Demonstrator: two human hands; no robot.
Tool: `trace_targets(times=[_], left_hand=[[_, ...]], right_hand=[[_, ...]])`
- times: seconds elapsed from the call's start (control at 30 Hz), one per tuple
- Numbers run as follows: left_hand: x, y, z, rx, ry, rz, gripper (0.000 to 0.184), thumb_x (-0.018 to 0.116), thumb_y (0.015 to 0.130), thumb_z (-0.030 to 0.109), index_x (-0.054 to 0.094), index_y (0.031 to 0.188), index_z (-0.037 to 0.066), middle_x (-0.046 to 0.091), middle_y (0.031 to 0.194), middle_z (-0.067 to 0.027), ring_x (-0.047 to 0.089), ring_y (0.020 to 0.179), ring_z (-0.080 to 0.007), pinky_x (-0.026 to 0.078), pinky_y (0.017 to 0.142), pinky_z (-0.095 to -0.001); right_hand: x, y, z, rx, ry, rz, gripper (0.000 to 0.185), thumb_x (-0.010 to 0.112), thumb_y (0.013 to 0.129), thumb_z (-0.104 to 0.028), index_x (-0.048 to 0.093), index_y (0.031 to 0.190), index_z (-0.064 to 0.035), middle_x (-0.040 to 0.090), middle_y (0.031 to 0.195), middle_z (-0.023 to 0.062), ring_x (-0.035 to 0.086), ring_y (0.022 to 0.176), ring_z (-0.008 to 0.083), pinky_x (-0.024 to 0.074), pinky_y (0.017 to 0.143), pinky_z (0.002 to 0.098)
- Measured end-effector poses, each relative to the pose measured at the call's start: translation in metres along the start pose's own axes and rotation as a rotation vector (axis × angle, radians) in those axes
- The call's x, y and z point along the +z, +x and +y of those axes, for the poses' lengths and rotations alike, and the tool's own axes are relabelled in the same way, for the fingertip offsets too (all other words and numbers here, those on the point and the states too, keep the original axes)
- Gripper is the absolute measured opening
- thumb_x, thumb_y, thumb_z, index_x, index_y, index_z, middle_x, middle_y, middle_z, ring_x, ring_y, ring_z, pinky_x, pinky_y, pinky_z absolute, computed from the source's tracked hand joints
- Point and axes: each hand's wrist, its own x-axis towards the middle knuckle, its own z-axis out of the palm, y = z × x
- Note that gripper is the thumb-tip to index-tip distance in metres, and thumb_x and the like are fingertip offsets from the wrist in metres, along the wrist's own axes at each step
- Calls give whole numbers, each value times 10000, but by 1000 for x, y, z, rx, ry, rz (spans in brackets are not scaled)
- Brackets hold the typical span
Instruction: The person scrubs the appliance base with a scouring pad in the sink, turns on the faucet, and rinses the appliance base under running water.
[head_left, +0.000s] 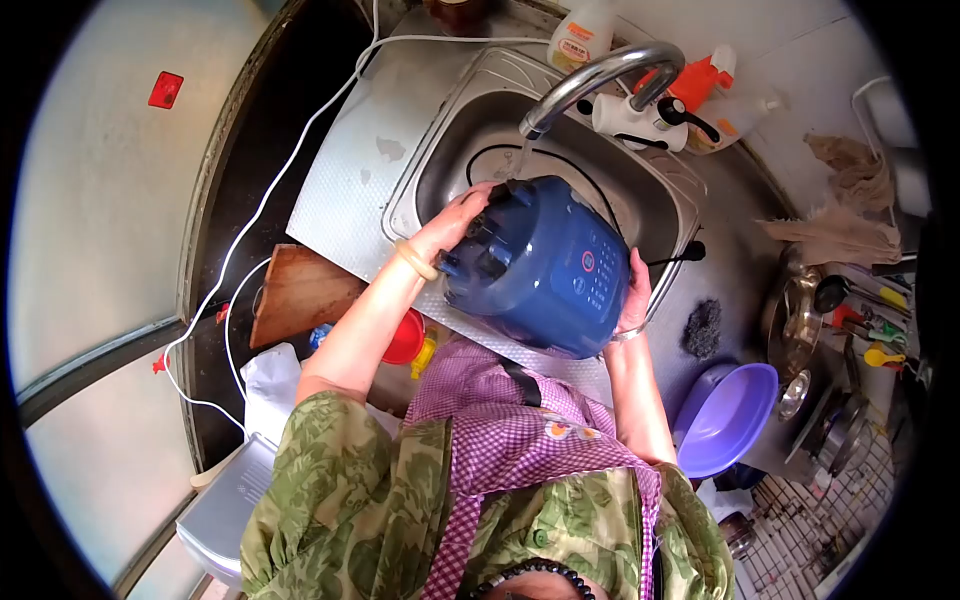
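Observation:
A dark blue blender base (560, 265), with a panel of small buttons on its side, is tipped over on its side above the near part of the sink (450, 130). My left hand (460, 220) grips its left end, by the black fittings. On the right, my right hand (636, 295) holds the other end, its fingers partly hidden behind the body. A thin stream of water seems to fall from the curved faucet (600, 75) close to my left fingers. In the basin lies a looped black cord (590, 180), and a black plug (692, 251) rests over the sink's right rim.
Right of the sink are a dark scouring pad (703, 328) and a purple basin (728, 420). Spray bottles (705, 80) stand behind the faucet. White cables (290, 165) run along the left. A wooden board (300, 295) leans below the counter's left edge.

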Motion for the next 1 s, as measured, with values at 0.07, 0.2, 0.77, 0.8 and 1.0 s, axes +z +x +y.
trace_targets(times=[0.07,0.2,0.77,0.8,1.0], left_hand=[[13,3,4,-5,45,43,500,458,1074,379,477,1433,31,600,1286,-41,579,1104,-98,496,960,-282],[26,3,27,-228,-49,61,482,441,1076,413,571,1336,29,653,1178,-27,615,1004,-82,521,874,-258],[33,40,8,68,288,-13,529,481,1044,435,568,1330,-1,621,1270,-83,554,1176,-170,408,1044,-287],[39,36,12,115,340,14,526,493,1040,424,560,1334,-7,614,1286,-94,542,1194,-178,394,1055,-288],[65,29,25,128,362,24,540,541,1016,447,546,1314,-3,622,1249,-146,558,1198,-234,396,1060,-338]], right_hand=[[1,-4,-2,-45,-16,7,546,579,956,-432,603,1295,-4,691,1218,164,690,1071,309,558,949,454],[-10,-2,-9,-69,-50,-9,560,586,949,-446,605,1290,-1,690,1221,166,686,1078,318,555,958,458],[-26,-16,-17,-182,-124,42,700,494,980,-617,576,1353,-30,644,1317,158,637,1175,314,516,1013,459],[-27,-22,-17,-181,-124,47,694,495,979,-621,586,1342,-37,652,1305,151,642,1163,310,520,1004,454],[-30,-45,-31,-211,-181,92,627,516,976,-594,617,1301,-67,678,1254,115,644,1138,290,502,1011,450]])
